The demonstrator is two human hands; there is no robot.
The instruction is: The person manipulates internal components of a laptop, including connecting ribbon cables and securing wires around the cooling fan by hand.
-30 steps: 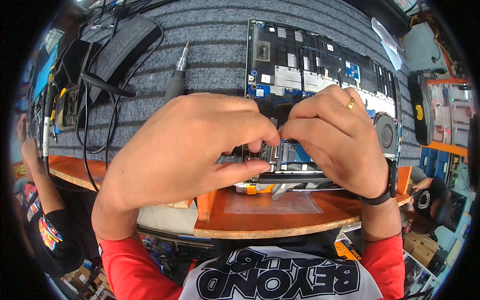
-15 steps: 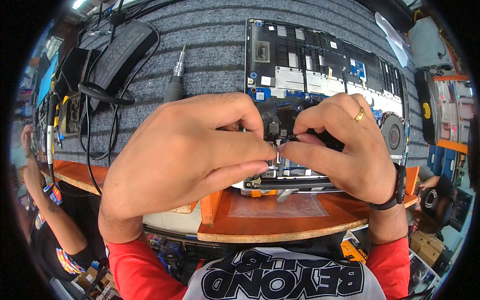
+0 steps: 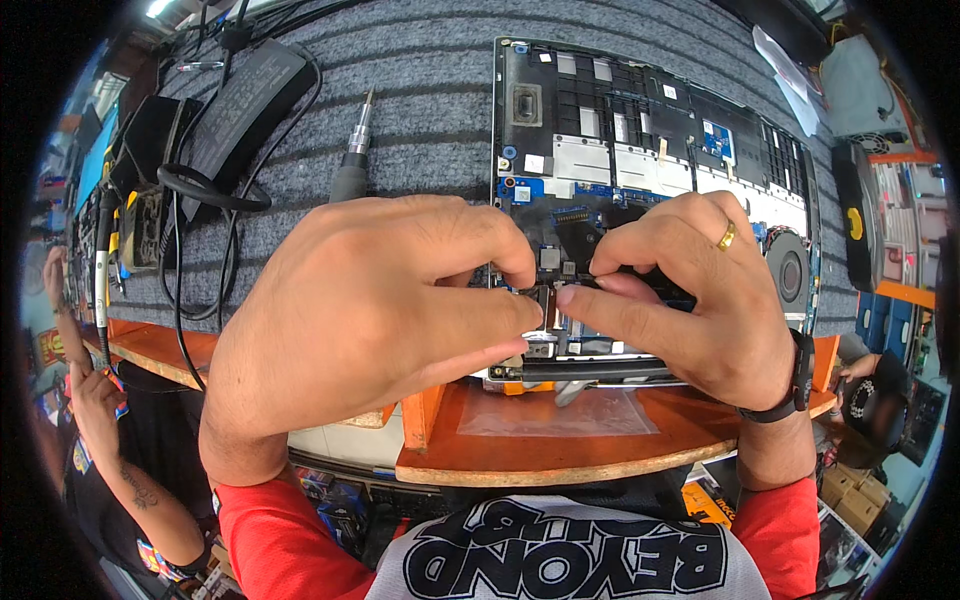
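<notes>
An opened laptop (image 3: 650, 175) lies on the mat with its inner parts bare, showing a blue circuit board (image 3: 525, 188) and a round fan (image 3: 788, 270). Over its near left corner, my left hand (image 3: 385, 290) is closed, thumb and fingertips drawn together beside a small dark connector strip (image 3: 552, 308); anything between them is hidden. From the other side my right hand (image 3: 690, 275), with a ring and a dark wristband, has curled fingers and its thumb tip on the board by that strip. What it pinches is too small to make out.
A screwdriver (image 3: 352, 165) lies left of the laptop, its handle partly behind my left hand. Farther left are a black power adapter (image 3: 245, 105) and looped cables. A clear plastic bag (image 3: 560, 412) rests on the orange wooden ledge (image 3: 500, 460). Another person's arm (image 3: 140, 490) shows at far left.
My left fingertips have shifted slightly left, away from my right thumb, uncovering more of the connector strip. My right hand stays nearly in place. At far left, the other person's hands have moved.
</notes>
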